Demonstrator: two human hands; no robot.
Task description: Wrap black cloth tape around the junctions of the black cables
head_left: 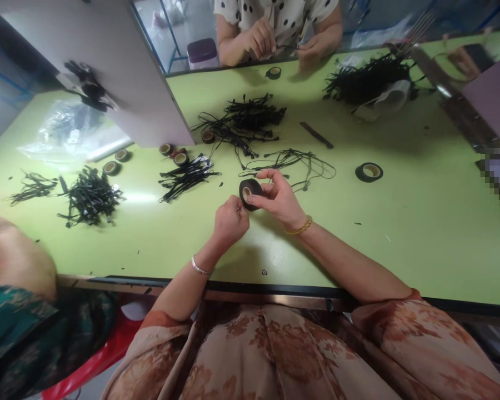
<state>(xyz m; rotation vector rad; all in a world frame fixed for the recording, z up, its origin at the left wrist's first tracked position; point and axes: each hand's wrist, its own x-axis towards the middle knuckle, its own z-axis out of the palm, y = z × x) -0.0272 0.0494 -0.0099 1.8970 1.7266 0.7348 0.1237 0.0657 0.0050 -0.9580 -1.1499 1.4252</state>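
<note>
My right hand (281, 199) is closed around a roll of black tape (249, 194), with fingers over its rim and the thumb near its core. Right beside the roll, my left hand (232, 219) is curled into a pinch. What sits between its fingertips is too small or hidden to name. Just beyond both hands, a few thin black cables (294, 161) lie loosely spread. Left of them rests a bundle of short black cables (189, 176). A separate black tape roll (369, 172) lies flat to the right.
Farther back are a pile of black cables (254, 116), a dark flat strip (316, 135) and a larger cable heap (369, 78). A white partition (145, 83) stands at left. Across the green table (420, 233), a co-worker's hands (260, 39) are busy; another person's arm (19, 255) rests at left.
</note>
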